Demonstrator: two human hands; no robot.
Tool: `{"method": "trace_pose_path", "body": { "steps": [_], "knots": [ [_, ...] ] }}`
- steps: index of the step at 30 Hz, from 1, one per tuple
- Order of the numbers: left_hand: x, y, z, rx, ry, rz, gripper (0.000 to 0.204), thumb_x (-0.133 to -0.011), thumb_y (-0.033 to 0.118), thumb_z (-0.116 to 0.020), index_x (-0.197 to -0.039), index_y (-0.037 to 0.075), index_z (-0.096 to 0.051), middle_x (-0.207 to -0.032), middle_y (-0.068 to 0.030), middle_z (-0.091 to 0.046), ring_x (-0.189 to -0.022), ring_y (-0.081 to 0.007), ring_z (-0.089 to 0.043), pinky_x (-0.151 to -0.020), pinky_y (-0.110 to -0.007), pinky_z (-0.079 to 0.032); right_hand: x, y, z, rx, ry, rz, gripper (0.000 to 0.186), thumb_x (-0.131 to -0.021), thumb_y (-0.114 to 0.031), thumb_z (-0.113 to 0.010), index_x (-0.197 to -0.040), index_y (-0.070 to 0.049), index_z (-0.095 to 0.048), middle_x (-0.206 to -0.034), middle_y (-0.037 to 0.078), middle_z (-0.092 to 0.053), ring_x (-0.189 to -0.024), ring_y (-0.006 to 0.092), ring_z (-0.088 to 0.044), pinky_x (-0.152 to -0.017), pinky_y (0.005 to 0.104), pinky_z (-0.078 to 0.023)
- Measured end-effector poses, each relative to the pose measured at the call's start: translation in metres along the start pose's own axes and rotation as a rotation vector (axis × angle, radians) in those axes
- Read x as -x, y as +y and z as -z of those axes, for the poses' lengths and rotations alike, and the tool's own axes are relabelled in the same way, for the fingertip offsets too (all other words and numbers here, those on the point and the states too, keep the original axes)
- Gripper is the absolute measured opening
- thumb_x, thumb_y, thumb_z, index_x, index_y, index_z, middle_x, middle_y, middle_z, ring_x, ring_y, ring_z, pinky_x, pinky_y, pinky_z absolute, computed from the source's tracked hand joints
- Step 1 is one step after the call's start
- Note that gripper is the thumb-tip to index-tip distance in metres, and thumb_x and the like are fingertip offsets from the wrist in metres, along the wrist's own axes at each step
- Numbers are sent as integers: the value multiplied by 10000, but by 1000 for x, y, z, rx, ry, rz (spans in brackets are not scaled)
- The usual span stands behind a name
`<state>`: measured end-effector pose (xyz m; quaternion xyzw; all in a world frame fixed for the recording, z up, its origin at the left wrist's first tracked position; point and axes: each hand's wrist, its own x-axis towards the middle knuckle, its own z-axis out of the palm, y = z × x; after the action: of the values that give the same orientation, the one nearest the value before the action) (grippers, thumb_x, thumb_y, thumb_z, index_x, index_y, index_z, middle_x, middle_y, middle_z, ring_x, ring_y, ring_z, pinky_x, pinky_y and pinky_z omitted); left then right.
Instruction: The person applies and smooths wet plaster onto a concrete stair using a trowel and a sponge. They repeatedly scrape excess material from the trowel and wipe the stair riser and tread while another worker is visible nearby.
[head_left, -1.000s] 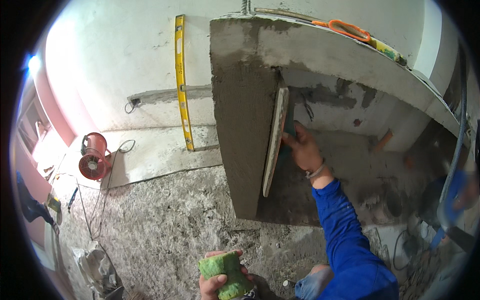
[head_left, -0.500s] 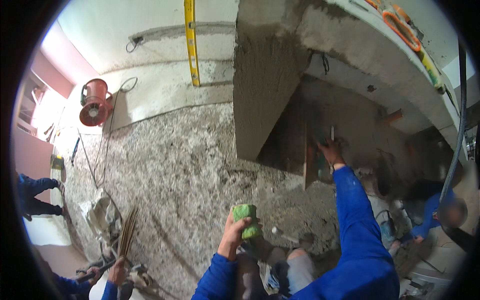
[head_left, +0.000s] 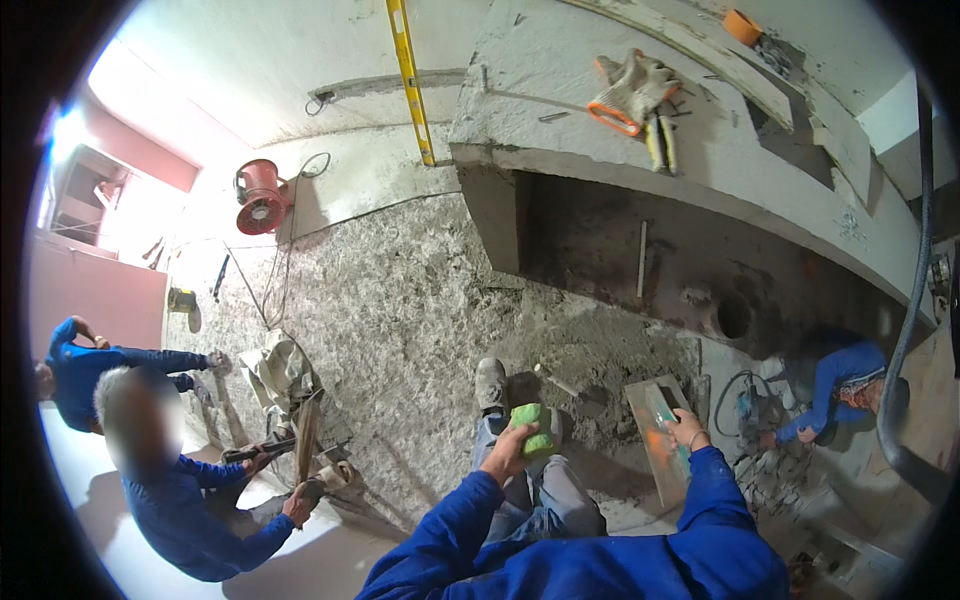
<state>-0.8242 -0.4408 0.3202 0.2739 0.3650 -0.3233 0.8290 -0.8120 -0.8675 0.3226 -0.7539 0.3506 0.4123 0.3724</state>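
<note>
My left hand point(head_left: 508, 446) grips a green sponge point(head_left: 536, 428) low in the middle of the view, above my bent legs. My right hand point(head_left: 686, 430) is closed on the handle of a flat rectangular float point(head_left: 655, 465), held at the lower right over the rubble floor. A light-handled tool point(head_left: 555, 382), perhaps a mallet, lies on the floor beyond the sponge, and my left shoe point(head_left: 490, 385) shows beside it.
Ahead stands a concrete structure point(head_left: 490, 220) with a dark recess, gloves point(head_left: 635, 90) on top and a yellow level point(head_left: 410, 80) beside it. A red fan point(head_left: 260, 205) is at back left. Two co-workers point(head_left: 200, 510) are at left, another point(head_left: 845, 385) at right. A hose point(head_left: 900, 380) hangs right.
My right hand has drawn the float out of the recess and back toward me. The view has widened to show the co-workers and more floor; the sponge stays in my left hand.
</note>
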Motion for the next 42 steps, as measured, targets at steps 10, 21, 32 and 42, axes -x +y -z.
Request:
{"method": "trace_pose_path", "body": {
  "steps": [10, 21, 32, 42],
  "knots": [
    [1, -28, -113, -85, -211, 234, 447, -930, 303, -604, -1286, 48, -513, -1162, -111, -636, -1022, -267, -642, -959, -438, -499, 68, -65, -50, -278, -100, 472, 675, -960, -625, -405, -1249, -47, -600, -837, 63, -646, -679, 139, -616, -624, 311, -517],
    [27, 8, -83, 94, -283, 160, 492, -940, 453, -556, -1299, 118, -519, -1237, -83, -600, -1120, -267, -589, -1000, -453, -444, 143, -164, -140, 111, 62, 438, 913, -890, -786, -229, -1133, -11, -647, -970, 216, -678, -909, 348, -646, -747, 415, -477],
    [23, 46, 16, 206, -140, 17, 402, -911, 326, -593, -1215, 66, -557, -1097, -105, -643, -975, -262, -646, -879, -422, -529, 166, -187, -213, -74, -6, 748, 650, -965, -511, -513, -1349, 11, -461, -1157, 158, -642, -970, 217, -629, -827, 331, -507],
    [-12, 114, 167, -195, 69, -173, 295, -911, 192, -594, -1150, 20, -577, -1038, -112, -646, -912, -258, -658, -789, -407, -553, 22, -25, -203, -505, 158, -64, 342, -957, -415, -575, -1097, -103, -589, -831, 63, -676, -617, 133, -626, -513, 290, -524]
  ]
}}
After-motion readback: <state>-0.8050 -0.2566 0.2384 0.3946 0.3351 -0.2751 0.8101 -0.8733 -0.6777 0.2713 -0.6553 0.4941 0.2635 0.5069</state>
